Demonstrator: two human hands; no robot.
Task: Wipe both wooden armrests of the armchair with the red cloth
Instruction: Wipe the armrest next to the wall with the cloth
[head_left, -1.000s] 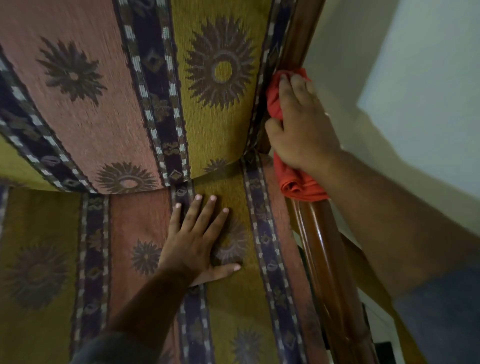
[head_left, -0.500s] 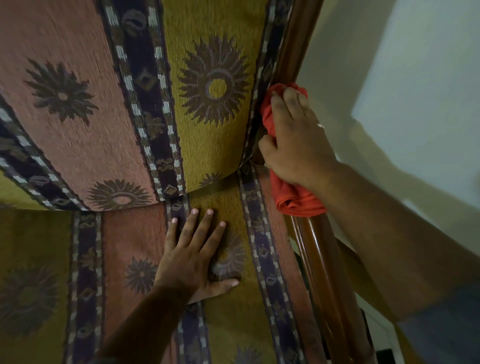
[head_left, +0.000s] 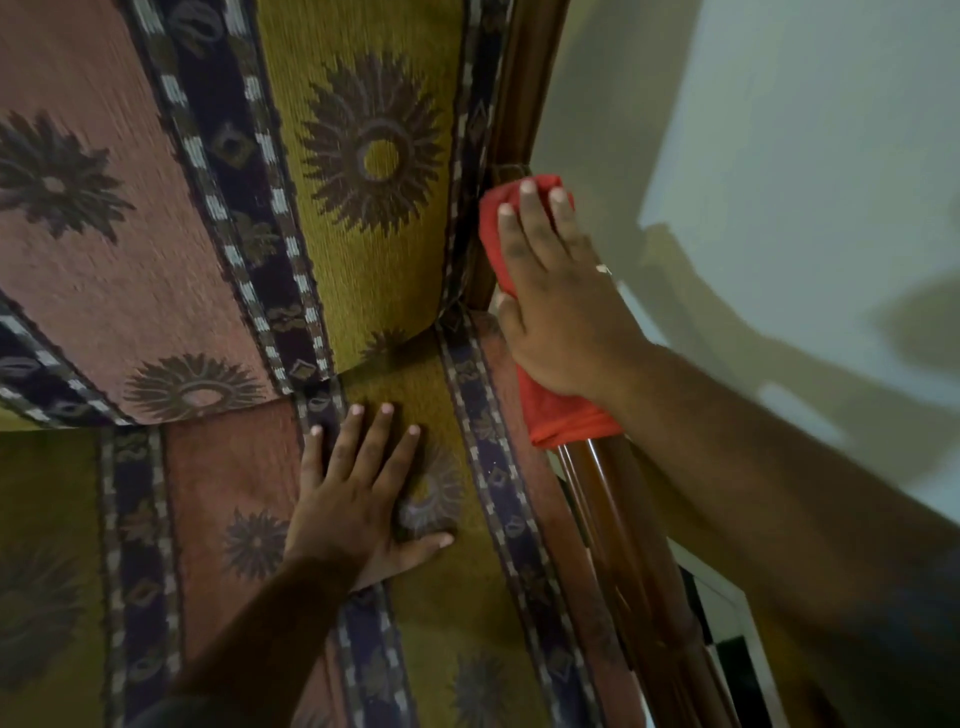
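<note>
Right hand pressing red cloth on wooden armrest, left hand flat on seat cushion

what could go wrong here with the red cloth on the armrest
1. The right hand presses the red cloth on the wooden armrest close against the upholstery; it may rub grime onto the seat cushion.
2. The cloth is bunched, so it may skip the armrest's sides.
3. The left hand braces flat on the cushion; if it slips, balance could go.
</note>
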